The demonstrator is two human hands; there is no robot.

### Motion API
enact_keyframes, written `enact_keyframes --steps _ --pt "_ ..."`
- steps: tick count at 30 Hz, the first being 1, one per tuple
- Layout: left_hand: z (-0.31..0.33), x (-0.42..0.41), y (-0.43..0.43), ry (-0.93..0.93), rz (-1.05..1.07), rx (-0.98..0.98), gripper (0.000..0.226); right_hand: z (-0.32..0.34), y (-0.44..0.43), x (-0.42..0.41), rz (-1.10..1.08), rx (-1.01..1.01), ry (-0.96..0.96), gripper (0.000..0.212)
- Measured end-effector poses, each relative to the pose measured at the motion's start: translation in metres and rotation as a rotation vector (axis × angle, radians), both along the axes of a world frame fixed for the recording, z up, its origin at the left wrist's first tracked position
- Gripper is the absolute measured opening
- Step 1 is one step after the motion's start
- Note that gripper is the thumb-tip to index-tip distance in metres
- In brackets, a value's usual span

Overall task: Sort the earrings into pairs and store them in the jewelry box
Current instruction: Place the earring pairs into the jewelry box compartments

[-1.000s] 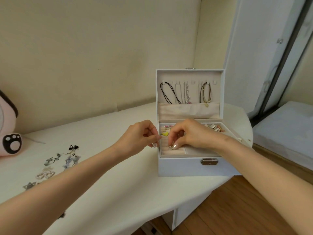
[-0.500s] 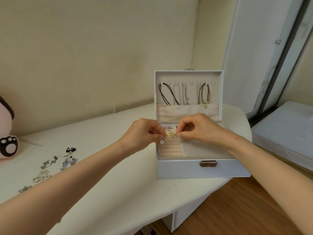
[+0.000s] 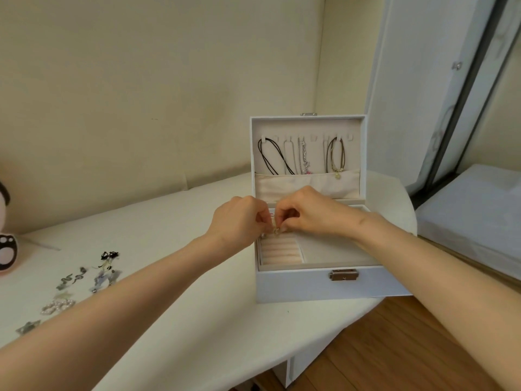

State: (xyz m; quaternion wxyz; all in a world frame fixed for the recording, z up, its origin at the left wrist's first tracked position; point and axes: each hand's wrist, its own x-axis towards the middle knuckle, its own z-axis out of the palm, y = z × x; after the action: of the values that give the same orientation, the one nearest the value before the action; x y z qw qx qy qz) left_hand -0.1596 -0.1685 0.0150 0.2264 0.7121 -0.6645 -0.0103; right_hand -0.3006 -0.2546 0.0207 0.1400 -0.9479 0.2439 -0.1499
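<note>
Progress partial: a scatter of loose earrings (image 3: pixel 84 280) lies at the left of the worktop (image 3: pixel 183 292), well apart from the jewelry box (image 3: pixel 296 286), so by my reckoning much of the sorting is not yet done. Left hand (image 3: pixel 239 221) and right hand (image 3: pixel 313 213) meet over the box's rear left corner, just above the far end of the ring rolls (image 3: pixel 282 251). Both sets of fingers (image 3: pixel 262 218) are curled, tips pinching a small earring (image 3: pixel 275 231) between them; whether that is one piece or a pair I cannot tell. The near ring rolls and the plain compartment to their right show nothing stored; the back compartments are hidden by the hands. Small earring too tiny to read its axis or which way the post points. Box's long axis runs left to right across the view, latch (image 3: pixel 343 275) facing the person, lid (image 3: pixel 307 125) standing upright at the back with necklaces (image 3: pixel 304 156) hanging inside. Likely step in hand: seating this piece in the rolls, then back to the heap.
</note>
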Motion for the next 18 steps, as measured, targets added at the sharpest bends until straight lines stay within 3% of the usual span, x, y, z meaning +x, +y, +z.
enact_keyframes --steps 8,18 --pt "-0.001 0.004 0.001 -0.066 0.039 -0.061 0.012 0.003 -0.002 0.011 0.049 -0.052 0.069 0.006" --pt "0.007 0.007 0.001 0.137 0.000 0.069 0.005 -0.001 -0.005 0.011 0.014 -0.092 0.107 0.009"
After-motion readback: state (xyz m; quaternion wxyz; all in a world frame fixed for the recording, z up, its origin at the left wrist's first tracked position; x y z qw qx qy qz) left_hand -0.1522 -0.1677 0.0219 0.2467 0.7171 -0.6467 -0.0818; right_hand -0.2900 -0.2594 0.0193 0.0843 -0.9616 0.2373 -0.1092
